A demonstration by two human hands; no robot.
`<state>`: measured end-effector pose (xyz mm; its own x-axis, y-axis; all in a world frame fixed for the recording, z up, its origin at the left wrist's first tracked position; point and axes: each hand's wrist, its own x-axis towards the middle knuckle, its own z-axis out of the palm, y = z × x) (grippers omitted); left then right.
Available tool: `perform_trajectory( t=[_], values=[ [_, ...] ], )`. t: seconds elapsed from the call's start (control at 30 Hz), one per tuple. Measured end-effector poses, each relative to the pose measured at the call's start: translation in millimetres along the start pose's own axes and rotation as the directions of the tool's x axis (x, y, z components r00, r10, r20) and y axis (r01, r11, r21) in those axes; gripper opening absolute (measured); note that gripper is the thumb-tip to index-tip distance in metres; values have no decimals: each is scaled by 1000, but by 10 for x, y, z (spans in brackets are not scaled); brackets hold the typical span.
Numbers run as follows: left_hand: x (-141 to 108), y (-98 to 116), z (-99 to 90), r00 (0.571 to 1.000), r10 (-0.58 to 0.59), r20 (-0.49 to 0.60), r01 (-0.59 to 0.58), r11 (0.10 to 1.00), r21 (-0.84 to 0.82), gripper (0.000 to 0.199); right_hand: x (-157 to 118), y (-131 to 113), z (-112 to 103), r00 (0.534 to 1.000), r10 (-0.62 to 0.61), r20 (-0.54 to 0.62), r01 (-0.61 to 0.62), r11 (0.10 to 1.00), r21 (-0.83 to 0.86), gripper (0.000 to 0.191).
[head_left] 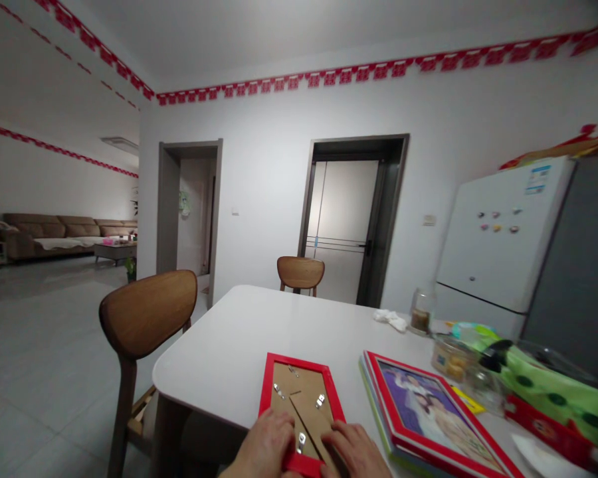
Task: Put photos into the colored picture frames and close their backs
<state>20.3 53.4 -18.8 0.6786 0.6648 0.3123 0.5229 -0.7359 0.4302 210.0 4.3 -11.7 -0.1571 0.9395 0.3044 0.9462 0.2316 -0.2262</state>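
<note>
A small red picture frame (pixel 332 392) lies back side up at the table's near edge, its brown backing board (pixel 299 378) and metal clips showing. On the frame's lower left side rests my left hand (pixel 272 441), fingers bent over the edge and wrapped round it. My right hand (pixel 353 448) is at the lower right side, its fingers curled on the backing's dark strip and the frame edge. To the right, a larger red frame (pixel 386 398) with a photo lies face up on a stack of other frames.
Right of the stack on the white table (pixel 259 318) are a glass jar (pixel 421 315), a food tub (pixel 451 358), a green spotted bag (pixel 553 385) and crumpled tissue (pixel 390 320). Wooden chairs (pixel 149 312) stand at the left and far sides.
</note>
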Motion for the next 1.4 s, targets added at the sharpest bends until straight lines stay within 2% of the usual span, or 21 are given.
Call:
perform_trajectory(
  t=[0.17, 0.33, 0.53, 0.7, 0.9, 1.07, 1.3, 1.4],
  values=[
    [-12, 60, -80, 996, -49, 77, 48, 999, 15, 40, 104, -137, -1, 994, 109, -23, -108, 994, 22, 34],
    [-21, 158, -176, 993, -74, 96, 71, 997, 38, 39, 157, -174, -26, 993, 114, -21, -114, 993, 24, 32],
    [-57, 85, -118, 995, -95, 36, 94, 995, 12, 51, 199, -203, 70, 993, 117, 17, -117, 993, 13, 40],
    [-61, 95, -138, 991, -108, 74, 107, 994, 14, 59, 185, -178, 79, 996, 87, 16, -88, 996, 34, 39],
    [-115, 44, -123, 995, -89, 39, 89, 996, 16, 52, 164, -174, 41, 996, 85, 12, -85, 995, 50, 38],
    [-148, 58, -170, 994, -91, 65, 88, 995, 35, 43, 150, -213, -23, 998, 64, 19, -65, 997, 48, 35],
    [-172, 125, -258, 996, -82, 19, 82, 997, -13, 35, 102, -210, 11, 999, 44, -16, -44, 999, 11, 35],
    [-196, 103, -253, 997, -71, 16, 71, 997, -23, 38, 98, -203, 11, 999, 43, -9, -43, 999, 9, 35]
  ],
)
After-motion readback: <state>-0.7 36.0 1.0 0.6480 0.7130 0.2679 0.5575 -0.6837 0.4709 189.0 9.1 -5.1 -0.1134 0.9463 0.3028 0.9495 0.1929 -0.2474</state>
